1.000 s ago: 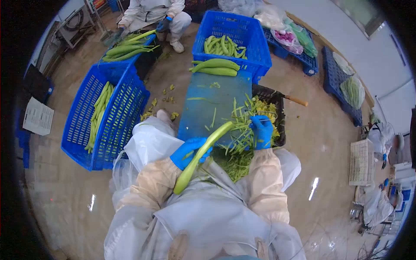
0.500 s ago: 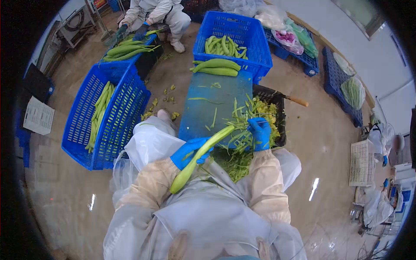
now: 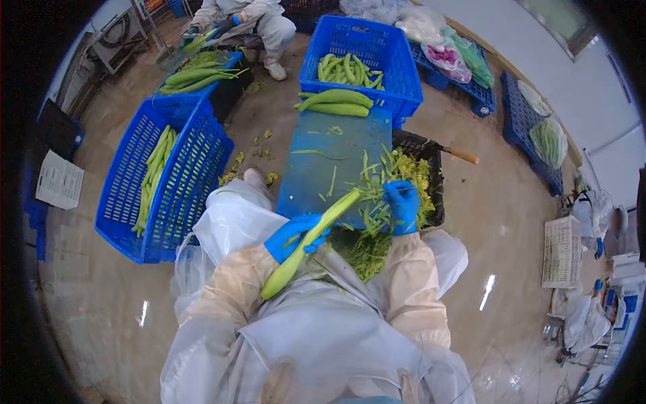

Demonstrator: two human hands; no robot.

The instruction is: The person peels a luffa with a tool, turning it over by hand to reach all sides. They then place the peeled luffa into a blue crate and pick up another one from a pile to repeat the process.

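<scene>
My left hand [image 3: 296,237], in a blue glove, is wrapped round a long pale green luffa [image 3: 286,268]. The luffa slants up and right across my lap, its far end near the blue board. My right hand [image 3: 402,205], gloved too, is closed just right of that end; what its fingers hold is too small to make out. Thin green peelings [image 3: 373,215] hang and lie by the right fingers. A black crate [image 3: 437,195] under that hand holds peelings and yellow scraps. Two whole luffas [image 3: 334,108] rest at the far edge of the blue board [image 3: 309,185].
A blue crate [image 3: 404,84] with several luffas stands beyond the board. Another blue crate [image 3: 121,202] with luffas is at left. A wooden handle [image 3: 462,155] juts from the black crate. Across from me a co-worker [image 3: 272,34] handles a luffa above a green-covered stand.
My right hand has shifted slightly, a little up from the peelings. The luffa in my left hand has moved slightly down and left. The co-worker has raised a luffa.
</scene>
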